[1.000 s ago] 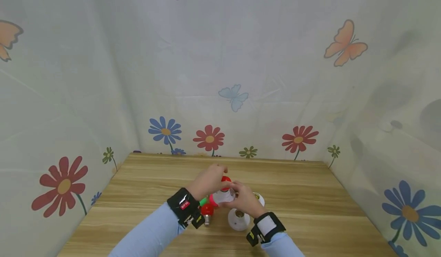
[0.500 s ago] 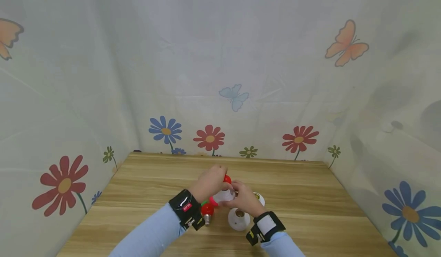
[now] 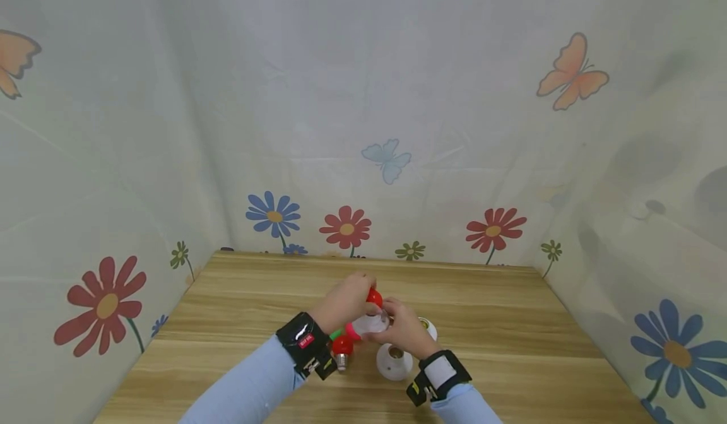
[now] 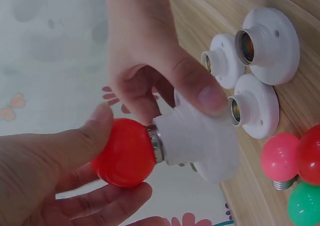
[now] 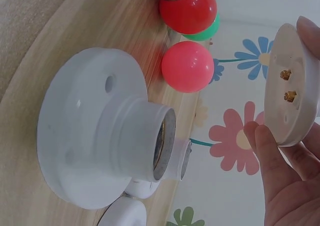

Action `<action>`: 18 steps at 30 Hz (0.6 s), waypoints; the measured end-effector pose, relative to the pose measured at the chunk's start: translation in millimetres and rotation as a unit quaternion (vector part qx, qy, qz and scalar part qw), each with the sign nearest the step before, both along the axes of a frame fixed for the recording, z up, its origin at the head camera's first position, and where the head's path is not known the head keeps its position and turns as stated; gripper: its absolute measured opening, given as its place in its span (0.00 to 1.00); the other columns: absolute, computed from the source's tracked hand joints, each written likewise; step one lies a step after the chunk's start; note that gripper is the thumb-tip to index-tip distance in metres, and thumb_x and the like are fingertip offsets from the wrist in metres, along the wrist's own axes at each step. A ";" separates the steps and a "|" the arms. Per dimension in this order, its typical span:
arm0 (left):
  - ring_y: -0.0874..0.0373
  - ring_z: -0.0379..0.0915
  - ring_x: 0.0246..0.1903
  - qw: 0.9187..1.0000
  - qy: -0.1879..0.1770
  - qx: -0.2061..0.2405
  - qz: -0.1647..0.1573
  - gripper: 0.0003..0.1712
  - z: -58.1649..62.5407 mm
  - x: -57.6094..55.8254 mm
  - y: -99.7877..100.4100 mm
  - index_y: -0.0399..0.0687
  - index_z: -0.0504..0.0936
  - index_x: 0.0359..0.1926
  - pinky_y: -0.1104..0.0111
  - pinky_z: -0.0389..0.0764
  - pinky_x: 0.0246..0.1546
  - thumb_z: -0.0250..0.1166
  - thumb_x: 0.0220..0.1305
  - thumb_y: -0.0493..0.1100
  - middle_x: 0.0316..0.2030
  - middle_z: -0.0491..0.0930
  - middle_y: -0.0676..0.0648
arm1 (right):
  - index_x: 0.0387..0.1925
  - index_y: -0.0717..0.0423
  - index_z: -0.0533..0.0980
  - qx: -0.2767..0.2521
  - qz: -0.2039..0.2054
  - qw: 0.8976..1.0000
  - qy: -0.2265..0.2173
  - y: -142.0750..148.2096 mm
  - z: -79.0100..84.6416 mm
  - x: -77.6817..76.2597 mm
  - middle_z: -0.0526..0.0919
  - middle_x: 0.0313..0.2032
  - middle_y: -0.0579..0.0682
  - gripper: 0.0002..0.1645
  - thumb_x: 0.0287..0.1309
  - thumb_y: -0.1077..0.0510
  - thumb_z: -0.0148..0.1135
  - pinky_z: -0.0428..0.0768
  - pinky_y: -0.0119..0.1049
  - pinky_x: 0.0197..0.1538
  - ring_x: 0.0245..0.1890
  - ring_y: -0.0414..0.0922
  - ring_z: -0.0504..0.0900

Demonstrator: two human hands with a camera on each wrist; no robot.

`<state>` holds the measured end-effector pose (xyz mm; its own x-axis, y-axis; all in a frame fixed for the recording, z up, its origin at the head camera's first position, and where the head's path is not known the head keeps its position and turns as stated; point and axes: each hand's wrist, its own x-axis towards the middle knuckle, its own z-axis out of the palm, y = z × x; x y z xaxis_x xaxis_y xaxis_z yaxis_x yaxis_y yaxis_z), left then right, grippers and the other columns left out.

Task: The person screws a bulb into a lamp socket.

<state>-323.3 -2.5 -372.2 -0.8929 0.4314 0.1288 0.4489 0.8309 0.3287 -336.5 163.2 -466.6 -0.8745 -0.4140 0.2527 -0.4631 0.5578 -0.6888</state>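
Observation:
My left hand [image 3: 345, 303] holds a round red light bulb [image 4: 125, 153] between thumb and fingers. In the left wrist view its metal screw base sits partly inside the mouth of a white lamp socket [image 4: 202, 143]. My right hand [image 3: 406, 330] grips that socket by its round base, thumb on one side and fingers on the other. Seen from the right wrist, the base's underside [image 5: 280, 109] faces the camera and shows two brass screws. Bulb and socket are held together above the table, tilted. How deep the thread sits is hard to tell.
Three more white sockets stand on the wooden table [image 3: 483, 323], among them a near one [image 5: 95, 126] and a farther one [image 4: 227, 61]. Beside them lie a pink bulb [image 4: 280, 156], another red bulb [image 3: 342, 345] and a green bulb [image 4: 305, 206]. Flowered cloth [image 3: 443, 127] surrounds the table.
The left hand has turned slightly and its fingers have shifted round the red bulb. The right hand with the socket stays nearly still.

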 end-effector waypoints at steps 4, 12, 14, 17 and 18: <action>0.54 0.76 0.45 0.999 -0.022 0.032 -0.031 0.29 1.2 -3.3 -3.5 0.50 0.80 0.53 0.68 0.82 0.45 0.77 0.48 0.38 0.49 0.81 0.48 | 0.48 0.51 0.79 0.003 0.001 1.000 0.007 1.3 -1.7 -0.4 0.79 0.44 0.43 0.32 0.43 0.41 0.76 0.79 0.31 0.43 0.40 0.40 0.76; 0.57 0.75 0.42 0.998 -0.026 0.034 -0.055 0.21 -0.3 -5.6 -4.6 0.54 0.84 0.47 0.70 0.81 0.43 0.75 0.51 0.35 0.44 0.83 0.52 | 0.53 0.51 0.77 0.000 0.006 1.000 0.008 1.0 -1.6 0.5 0.79 0.48 0.45 0.34 0.44 0.42 0.76 0.81 0.34 0.47 0.44 0.41 0.77; 0.57 0.75 0.41 0.998 -0.031 0.031 -0.052 0.21 -0.9 -5.4 -3.4 0.54 0.84 0.47 0.71 0.81 0.42 0.75 0.51 0.36 0.43 0.83 0.52 | 0.52 0.51 0.78 0.004 0.006 1.000 0.013 1.1 -1.5 0.7 0.79 0.47 0.45 0.34 0.44 0.42 0.76 0.81 0.33 0.46 0.44 0.41 0.77; 0.58 0.75 0.41 0.998 -0.032 0.032 -0.049 0.21 -2.4 -5.3 -1.9 0.55 0.84 0.48 0.71 0.81 0.41 0.75 0.51 0.36 0.43 0.83 0.52 | 0.52 0.51 0.78 0.001 0.007 1.000 0.013 1.7 -1.5 0.8 0.79 0.47 0.45 0.34 0.44 0.42 0.76 0.80 0.32 0.45 0.43 0.41 0.77; 0.58 0.74 0.41 0.998 -0.032 0.032 -0.049 0.21 -3.4 -5.7 -1.4 0.55 0.84 0.48 0.72 0.80 0.41 0.75 0.51 0.36 0.43 0.83 0.52 | 0.52 0.51 0.78 0.001 0.007 1.000 0.012 2.0 -1.8 0.6 0.79 0.47 0.45 0.34 0.44 0.42 0.76 0.80 0.32 0.45 0.43 0.41 0.77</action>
<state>-329.0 -3.9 -375.6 -0.8542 0.5096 0.1030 0.5032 0.7605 0.4104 -335.9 165.2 -468.5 -0.8622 -0.4265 0.2733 -0.4874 0.5517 -0.6768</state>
